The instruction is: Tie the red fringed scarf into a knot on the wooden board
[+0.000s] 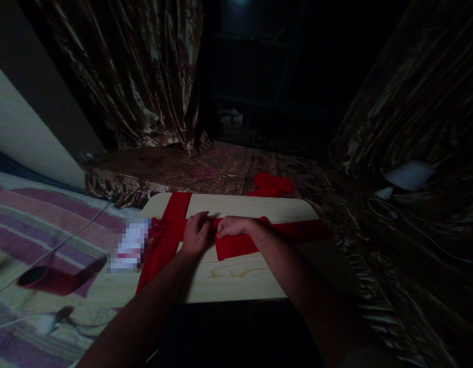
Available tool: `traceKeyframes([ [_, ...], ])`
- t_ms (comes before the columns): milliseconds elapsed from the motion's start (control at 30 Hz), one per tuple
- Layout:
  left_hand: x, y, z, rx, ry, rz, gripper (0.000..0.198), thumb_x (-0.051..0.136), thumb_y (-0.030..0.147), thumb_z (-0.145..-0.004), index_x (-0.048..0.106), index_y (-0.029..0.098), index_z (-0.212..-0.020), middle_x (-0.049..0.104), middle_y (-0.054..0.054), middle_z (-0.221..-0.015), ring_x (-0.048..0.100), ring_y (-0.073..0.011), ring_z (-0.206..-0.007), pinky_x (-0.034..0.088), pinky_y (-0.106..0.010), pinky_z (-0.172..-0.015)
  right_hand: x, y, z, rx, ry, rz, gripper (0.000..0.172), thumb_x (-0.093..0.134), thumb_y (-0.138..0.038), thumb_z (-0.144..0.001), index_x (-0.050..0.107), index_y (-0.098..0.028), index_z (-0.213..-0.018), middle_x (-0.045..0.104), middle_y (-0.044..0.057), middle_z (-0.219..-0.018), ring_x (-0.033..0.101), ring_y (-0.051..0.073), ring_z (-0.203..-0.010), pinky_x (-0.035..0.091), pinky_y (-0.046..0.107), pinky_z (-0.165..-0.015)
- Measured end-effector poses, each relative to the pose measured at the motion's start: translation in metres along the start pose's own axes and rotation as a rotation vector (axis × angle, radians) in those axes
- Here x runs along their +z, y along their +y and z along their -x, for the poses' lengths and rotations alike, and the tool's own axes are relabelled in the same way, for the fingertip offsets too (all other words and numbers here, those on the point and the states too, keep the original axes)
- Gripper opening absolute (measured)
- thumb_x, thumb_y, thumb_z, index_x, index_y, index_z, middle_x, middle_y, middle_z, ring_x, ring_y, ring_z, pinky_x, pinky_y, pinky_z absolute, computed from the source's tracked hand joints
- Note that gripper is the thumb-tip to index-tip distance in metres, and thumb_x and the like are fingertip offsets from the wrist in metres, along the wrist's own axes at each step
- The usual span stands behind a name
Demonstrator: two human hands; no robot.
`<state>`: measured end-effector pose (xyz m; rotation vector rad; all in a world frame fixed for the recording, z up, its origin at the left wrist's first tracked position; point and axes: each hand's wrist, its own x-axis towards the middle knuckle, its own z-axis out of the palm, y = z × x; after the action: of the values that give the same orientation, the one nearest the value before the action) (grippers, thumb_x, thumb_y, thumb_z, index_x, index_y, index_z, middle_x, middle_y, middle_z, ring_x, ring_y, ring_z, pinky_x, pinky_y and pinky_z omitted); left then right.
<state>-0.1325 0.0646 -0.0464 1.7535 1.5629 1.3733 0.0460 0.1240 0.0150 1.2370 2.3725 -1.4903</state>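
Observation:
Red cloth strips lie on a pale wooden table [236, 276]. One strip [158, 255] runs front to back near the table's left side, and another [301, 231] stretches across to the right edge and past it. My left hand [197, 234] rests on the red cloth near where the strips cross, its fingers apart. Just right of it, my right hand [233, 225] has its fingers curled closed on a red cloth piece [236, 247], whose lower corner lies flat on the wood. The fingertips of my right hand are hard to make out in the dim light.
Beyond the table, a red cloth [272, 184] lies on a patterned cover [221, 163]. A partly blurred white packet [131, 245] is at the left edge. Farther left, a red cylinder [48, 281] and cables rest on striped bedding [67, 214]. A white lamp-like object [410, 175] is at right.

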Motion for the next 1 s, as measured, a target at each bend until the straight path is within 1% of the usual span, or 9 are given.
traceKeyframes([
  [133, 0.008, 0.022, 0.016, -0.01, -0.027, -0.023, 0.038, 0.059, 0.031, -0.085, 0.06, 0.02, -0.121, 0.07, -0.009, -0.108, 0.064, -0.0241, -0.102, 0.051, -0.04, -0.093, -0.006, 0.01, 0.013, -0.026, 0.078, -0.073, 0.003, 0.069, -0.016, -0.073, 0.066, -0.017, -0.075, 0.061, -0.007, -0.063, 0.052, 0.009, -0.06, 0.038, 0.019, -0.059],
  [233, 0.015, 0.041, 0.024, -0.005, -0.122, -0.052, 0.038, 0.063, 0.033, -0.084, 0.059, 0.021, -0.12, 0.071, -0.008, -0.108, 0.064, -0.0233, -0.102, 0.051, -0.038, -0.091, -0.015, 0.017, 0.031, 0.006, 0.211, -0.128, 0.012, 0.068, -0.014, -0.074, 0.07, -0.017, -0.085, 0.066, -0.005, -0.071, 0.057, 0.01, -0.066, 0.041, 0.019, -0.061],
  [333, 0.019, 0.055, 0.023, 0.026, -0.241, -0.196, 0.034, 0.063, 0.039, -0.086, 0.064, 0.021, -0.115, 0.072, -0.009, -0.106, 0.062, -0.0248, -0.101, 0.05, -0.037, -0.089, -0.03, 0.033, 0.056, 0.087, 0.296, -0.079, 0.017, 0.07, -0.016, -0.073, 0.071, -0.016, -0.09, 0.07, -0.002, -0.077, 0.061, 0.012, -0.069, 0.043, 0.02, -0.063],
  [467, 0.024, 0.064, 0.015, 0.076, -0.381, -0.358, 0.037, 0.057, 0.046, -0.091, 0.069, 0.022, -0.116, 0.075, -0.009, -0.106, 0.062, -0.0268, -0.101, 0.049, -0.038, -0.087, -0.048, 0.065, 0.091, 0.212, 0.309, 0.041, 0.018, 0.071, -0.017, -0.072, 0.072, -0.017, -0.09, 0.073, 0.0, -0.083, 0.063, 0.014, -0.074, 0.045, 0.021, -0.066],
  [633, 0.035, 0.07, 0.011, 0.125, -0.49, -0.392, 0.039, 0.055, 0.048, -0.091, 0.073, 0.022, -0.113, 0.075, -0.012, -0.106, 0.064, -0.0306, -0.102, 0.048, -0.041, -0.086, -0.057, 0.096, 0.122, 0.293, 0.276, 0.099, 0.022, 0.071, -0.022, -0.072, 0.073, -0.018, -0.093, 0.072, 0.001, -0.087, 0.063, 0.016, -0.078, 0.044, 0.023, -0.068],
  [700, 0.039, 0.071, 0.01, 0.097, -0.508, -0.37, 0.032, 0.058, 0.044, -0.089, 0.075, 0.022, -0.105, 0.075, -0.013, -0.102, 0.066, -0.0307, -0.098, 0.048, -0.042, -0.084, -0.061, 0.101, 0.131, 0.32, 0.239, 0.158, 0.02, 0.072, -0.024, -0.07, 0.073, -0.02, -0.089, 0.071, 0.001, -0.085, 0.062, 0.017, -0.078, 0.042, 0.024, -0.068],
  [800, 0.042, 0.071, 0.008, -0.017, -0.541, -0.239, 0.02, 0.06, 0.036, -0.085, 0.073, 0.02, -0.086, 0.074, -0.009, -0.083, 0.067, -0.024, -0.079, 0.048, -0.035, -0.073, -0.068, 0.103, 0.145, 0.387, 0.172, 0.246, 0.02, 0.074, -0.029, -0.066, 0.074, -0.022, -0.085, 0.07, 0.0, -0.079, 0.061, 0.018, -0.075, 0.039, 0.026, -0.065],
  [900, 0.037, 0.068, 0.005, -0.138, -0.604, -0.015, 0.02, 0.059, 0.036, -0.081, 0.066, 0.019, -0.074, 0.065, -0.003, -0.062, 0.057, -0.016, -0.057, 0.042, -0.028, -0.058, -0.074, 0.101, 0.16, 0.458, 0.126, 0.271, 0.024, 0.075, -0.029, -0.063, 0.075, -0.023, -0.086, 0.071, 0.001, -0.08, 0.062, 0.02, -0.074, 0.039, 0.028, -0.064],
  [1000, 0.023, 0.062, 0.001, -0.25, -0.666, 0.196, 0.019, 0.058, 0.036, -0.075, 0.057, 0.019, -0.067, 0.054, 0.001, -0.053, 0.043, -0.0109, -0.047, 0.034, -0.026, -0.05, -0.078, 0.1, 0.174, 0.501, 0.089, 0.267, 0.027, 0.075, -0.028, -0.061, 0.076, -0.022, -0.087, 0.073, 0.003, -0.084, 0.064, 0.021, -0.073, 0.04, 0.029, -0.063],
])
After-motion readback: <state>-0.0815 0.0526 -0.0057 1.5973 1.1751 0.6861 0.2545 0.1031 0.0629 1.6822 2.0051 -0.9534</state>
